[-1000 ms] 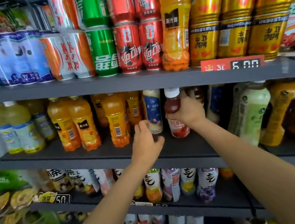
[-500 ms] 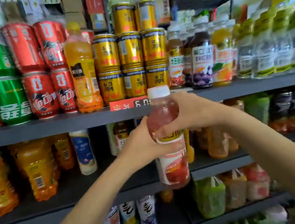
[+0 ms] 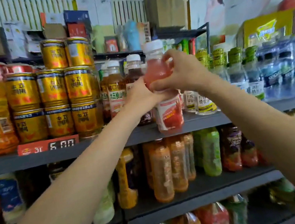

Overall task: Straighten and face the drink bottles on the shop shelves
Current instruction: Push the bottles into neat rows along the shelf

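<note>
A red price tag (image 3: pixel 48 145) clipped to the front edge of the upper shelf (image 3: pixel 203 121) read "6.00" in white digits on a black panel, with a blurred mark and characters to the left of the digits. To the right of that tag, on the same shelf, a brown tea bottle (image 3: pixel 116 89) carried a label with green Chinese characters reading roughly "大五棱山", the last part hidden by a hand. The gold cans (image 3: pixel 55 104) stacked just above the tag bore dark Chinese characters, too blurred to read. Far to the right of the tag, packs of water bottles (image 3: pixel 277 73) showed pale lettering that could not be made out.
</note>
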